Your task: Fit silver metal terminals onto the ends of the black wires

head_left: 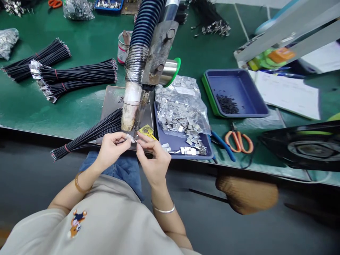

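A worker's left hand [113, 147] pinches a cable end [129, 137] below a pipe [132, 102] as the right hand [156, 156] grips something too small to identify, 2 connector-tipped bundles [79, 73] apparently done and loose metal shells [195, 139] remaining in a tray [186, 156].

For the left hand [113, 147], the cable bundle [92, 130] obstructs ten o'clock. For the right hand [155, 156], the hose [137, 62] blocks eleven to twelve, the tray [174, 140] two; a hand could pass at four, above the floor [186, 180].
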`<state>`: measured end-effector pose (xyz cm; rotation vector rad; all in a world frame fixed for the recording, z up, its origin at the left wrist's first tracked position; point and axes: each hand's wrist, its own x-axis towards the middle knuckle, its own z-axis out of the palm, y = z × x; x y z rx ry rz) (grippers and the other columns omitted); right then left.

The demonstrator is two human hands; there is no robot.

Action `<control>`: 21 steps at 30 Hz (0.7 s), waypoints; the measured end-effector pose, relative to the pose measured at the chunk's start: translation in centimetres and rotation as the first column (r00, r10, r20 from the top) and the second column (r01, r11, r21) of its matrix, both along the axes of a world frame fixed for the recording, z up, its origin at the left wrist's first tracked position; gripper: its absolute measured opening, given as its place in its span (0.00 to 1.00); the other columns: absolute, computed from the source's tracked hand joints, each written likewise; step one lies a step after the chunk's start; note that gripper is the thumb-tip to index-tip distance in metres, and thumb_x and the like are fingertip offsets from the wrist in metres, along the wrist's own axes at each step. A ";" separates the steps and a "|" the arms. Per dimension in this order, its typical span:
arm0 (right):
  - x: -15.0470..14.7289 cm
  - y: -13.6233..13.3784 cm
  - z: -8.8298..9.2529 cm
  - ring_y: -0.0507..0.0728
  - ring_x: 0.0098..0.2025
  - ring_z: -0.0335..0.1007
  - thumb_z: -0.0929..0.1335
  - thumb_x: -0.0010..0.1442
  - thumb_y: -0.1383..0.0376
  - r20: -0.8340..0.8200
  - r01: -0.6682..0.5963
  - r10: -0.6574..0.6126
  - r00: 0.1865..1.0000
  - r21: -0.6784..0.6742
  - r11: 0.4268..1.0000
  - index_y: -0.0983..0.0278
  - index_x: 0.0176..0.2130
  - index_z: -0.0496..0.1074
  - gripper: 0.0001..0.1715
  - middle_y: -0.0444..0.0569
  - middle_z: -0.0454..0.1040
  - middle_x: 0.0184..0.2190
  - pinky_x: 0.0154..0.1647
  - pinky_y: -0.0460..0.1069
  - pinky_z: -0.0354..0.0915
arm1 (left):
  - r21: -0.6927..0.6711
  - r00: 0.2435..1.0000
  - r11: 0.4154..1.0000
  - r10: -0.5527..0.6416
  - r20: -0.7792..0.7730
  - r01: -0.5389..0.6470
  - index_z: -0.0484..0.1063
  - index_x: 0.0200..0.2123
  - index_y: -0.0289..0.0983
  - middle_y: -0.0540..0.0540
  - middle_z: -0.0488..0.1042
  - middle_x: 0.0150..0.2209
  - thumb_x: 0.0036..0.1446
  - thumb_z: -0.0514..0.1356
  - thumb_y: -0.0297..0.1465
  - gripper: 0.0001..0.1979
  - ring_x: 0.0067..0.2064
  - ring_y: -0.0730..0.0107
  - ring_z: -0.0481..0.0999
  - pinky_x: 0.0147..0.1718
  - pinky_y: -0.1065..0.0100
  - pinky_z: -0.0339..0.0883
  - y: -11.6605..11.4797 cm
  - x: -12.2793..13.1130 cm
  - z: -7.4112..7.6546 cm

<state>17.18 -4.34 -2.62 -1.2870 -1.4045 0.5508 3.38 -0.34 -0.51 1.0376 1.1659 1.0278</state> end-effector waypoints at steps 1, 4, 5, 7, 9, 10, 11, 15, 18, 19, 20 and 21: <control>0.0 0.0 0.1 0.59 0.40 0.85 0.70 0.62 0.67 0.001 0.001 -0.001 1.000 -0.001 1.000 0.59 0.31 0.68 0.07 0.54 0.83 0.48 0.41 0.51 0.81 | 0.003 1.000 1.000 -0.003 0.002 0.003 0.80 0.24 0.32 0.50 0.74 0.22 0.43 0.66 0.32 0.08 0.25 0.77 0.67 0.26 0.74 0.62 0.0 0.0 0.1; 0.0 -0.1 0.5 0.59 0.40 0.85 0.70 0.62 0.68 0.012 -0.011 0.012 1.000 -0.008 1.000 0.60 0.31 0.69 0.08 0.53 0.83 0.49 0.43 0.53 0.81 | -0.001 1.000 1.000 -0.025 0.003 0.025 0.80 0.25 0.32 0.50 0.74 0.21 0.43 0.66 0.32 0.08 0.24 0.76 0.67 0.25 0.74 0.61 0.1 -0.2 0.3; 0.1 -0.3 0.5 0.59 0.41 0.85 0.70 0.62 0.68 0.015 -0.019 0.019 1.000 -0.008 1.000 0.60 0.31 0.69 0.08 0.53 0.82 0.49 0.44 0.53 0.81 | -0.007 0.999 0.999 -0.035 0.005 0.035 0.80 0.25 0.32 0.50 0.73 0.21 0.43 0.66 0.32 0.08 0.24 0.76 0.67 0.25 0.74 0.61 0.1 -0.2 0.3; 0.2 -0.5 0.6 0.59 0.42 0.84 0.69 0.62 0.69 0.024 -0.039 0.039 0.999 -0.010 0.999 0.60 0.30 0.69 0.08 0.54 0.82 0.50 0.46 0.53 0.81 | -0.021 0.998 0.998 -0.064 0.015 0.065 0.79 0.24 0.32 0.50 0.74 0.21 0.43 0.66 0.32 0.07 0.24 0.76 0.68 0.26 0.74 0.63 0.2 -0.3 0.3; 0.3 -0.7 0.6 0.59 0.43 0.84 0.68 0.62 0.69 0.050 -0.058 0.059 0.997 -0.019 0.998 0.60 0.30 0.68 0.09 0.53 0.82 0.51 0.46 0.53 0.80 | -0.028 0.994 0.994 -0.103 0.020 0.104 0.77 0.23 0.32 0.50 0.75 0.22 0.43 0.66 0.31 0.07 0.25 0.76 0.69 0.28 0.74 0.64 0.1 -0.4 0.3; 0.4 -0.8 0.7 0.59 0.43 0.84 0.68 0.62 0.70 0.069 -0.068 0.070 0.995 -0.024 0.997 0.60 0.30 0.67 0.09 0.53 0.82 0.51 0.46 0.52 0.80 | -0.026 0.993 0.992 -0.120 0.013 0.121 0.76 0.22 0.32 0.49 0.75 0.22 0.44 0.66 0.31 0.07 0.25 0.76 0.69 0.28 0.74 0.64 0.1 -0.5 0.2; 0.6 -0.8 0.7 0.59 0.42 0.84 0.68 0.62 0.70 0.091 -0.075 0.077 0.993 -0.025 0.997 0.60 0.30 0.67 0.09 0.53 0.82 0.50 0.45 0.52 0.80 | -0.018 0.991 0.991 -0.133 0.002 0.133 0.76 0.22 0.32 0.50 0.74 0.22 0.44 0.65 0.31 0.07 0.25 0.76 0.68 0.28 0.74 0.64 0.1 -0.5 0.2; 1.2 -1.0 0.9 0.57 0.40 0.85 0.69 0.62 0.70 0.158 -0.071 0.067 0.985 0.023 0.997 0.60 0.32 0.69 0.08 0.51 0.84 0.46 0.42 0.50 0.80 | 0.062 0.980 0.980 -0.188 -0.062 0.192 0.77 0.24 0.31 0.50 0.73 0.22 0.48 0.63 0.30 0.07 0.24 0.78 0.66 0.25 0.75 0.60 -0.4 -0.6 0.1; 1.8 -1.2 0.9 0.55 0.34 0.84 0.70 0.62 0.69 0.138 -0.026 0.020 0.990 0.042 0.999 0.60 0.34 0.72 0.05 0.48 0.85 0.39 0.36 0.47 0.79 | 0.124 0.930 0.936 -0.299 -0.212 0.330 0.79 0.27 0.31 0.51 0.73 0.21 0.52 0.60 0.27 0.07 0.22 0.79 0.64 0.23 0.76 0.57 -1.4 -1.0 -0.2; 2.0 -1.3 0.9 0.54 0.31 0.83 0.70 0.62 0.69 0.117 -0.003 -0.002 0.993 0.044 0.999 0.60 0.34 0.72 0.05 0.47 0.85 0.37 0.33 0.46 0.78 | 0.148 0.888 0.903 -0.347 -0.302 0.404 0.80 0.29 0.31 0.52 0.73 0.20 0.54 0.61 0.26 0.08 0.22 0.79 0.64 0.23 0.75 0.57 -1.8 -1.3 -0.4; 2.3 -1.4 0.9 0.53 0.29 0.82 0.71 0.62 0.69 0.095 0.019 -0.023 0.995 0.046 0.999 0.61 0.34 0.73 0.04 0.46 0.84 0.35 0.32 0.45 0.77 | 0.178 0.832 0.857 -0.388 -0.396 0.484 0.81 0.31 0.31 0.51 0.74 0.21 0.55 0.62 0.26 0.07 0.22 0.78 0.65 0.25 0.75 0.59 -2.3 -1.5 -0.5; 2.5 -1.5 0.8 0.53 0.27 0.82 0.71 0.62 0.69 0.075 0.042 -0.046 0.996 0.051 0.998 0.61 0.34 0.73 0.04 0.46 0.84 0.35 0.31 0.45 0.77 | 0.213 0.775 0.806 -0.402 -0.488 0.552 0.82 0.34 0.32 0.49 0.77 0.24 0.57 0.63 0.26 0.07 0.24 0.76 0.69 0.27 0.73 0.63 -2.7 -1.9 -0.7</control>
